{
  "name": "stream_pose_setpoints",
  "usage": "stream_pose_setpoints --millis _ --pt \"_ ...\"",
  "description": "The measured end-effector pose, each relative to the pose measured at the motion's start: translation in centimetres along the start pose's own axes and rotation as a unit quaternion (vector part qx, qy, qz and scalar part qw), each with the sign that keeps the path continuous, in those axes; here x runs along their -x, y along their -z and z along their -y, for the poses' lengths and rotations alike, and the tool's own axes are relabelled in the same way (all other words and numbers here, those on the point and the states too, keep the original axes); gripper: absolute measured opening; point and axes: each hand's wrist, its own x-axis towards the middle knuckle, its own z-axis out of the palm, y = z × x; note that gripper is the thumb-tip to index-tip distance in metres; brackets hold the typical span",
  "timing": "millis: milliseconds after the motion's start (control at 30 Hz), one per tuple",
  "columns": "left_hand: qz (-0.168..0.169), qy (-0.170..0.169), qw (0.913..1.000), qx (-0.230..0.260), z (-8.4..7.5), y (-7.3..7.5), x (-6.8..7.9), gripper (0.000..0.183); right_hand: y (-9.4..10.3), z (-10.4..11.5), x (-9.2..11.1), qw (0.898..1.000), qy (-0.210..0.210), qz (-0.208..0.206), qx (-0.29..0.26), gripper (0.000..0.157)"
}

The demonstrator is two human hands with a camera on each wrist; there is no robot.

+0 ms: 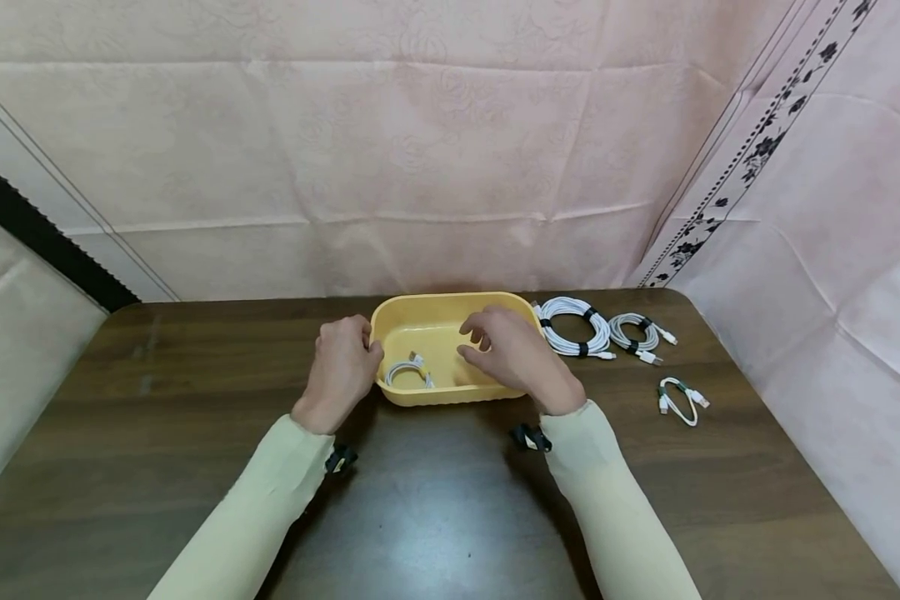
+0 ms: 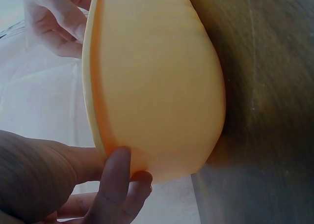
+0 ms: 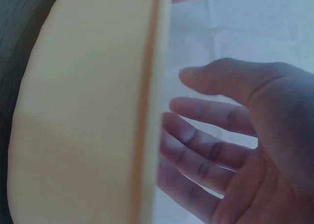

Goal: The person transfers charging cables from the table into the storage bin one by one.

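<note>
A yellow plastic basin stands at the table's back edge. Inside it, toward the left, lies a small coiled white USB cable. My left hand grips the basin's left end; the left wrist view shows that hand pinching the rim, fingertips against the outer wall. Over the basin's right part hovers my right hand, its fingers loosely bent. In the right wrist view, the right hand has thumb and fingers apart with nothing between them, and the basin's wall hides some fingertips.
Right of the basin lie a large coiled white cable and a medium coiled one, both with black ties. Nearer me is a small white cable with green ties. Pale cloth hangs behind the brown wooden table.
</note>
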Motion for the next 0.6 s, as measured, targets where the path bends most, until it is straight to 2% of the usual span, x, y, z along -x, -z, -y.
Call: stream_pose_setpoints --millis 233,600 --pt "-0.003 0.002 1.0000 -0.008 -0.1 -0.1 0.1 0.011 0.6 -0.1 1.0 0.999 0.000 0.005 -0.034 0.028" --pt "0.001 0.006 0.9999 -0.011 -0.2 -0.1 0.1 0.010 1.9 -1.5 2.0 0.999 -0.028 -0.007 -0.036 0.031"
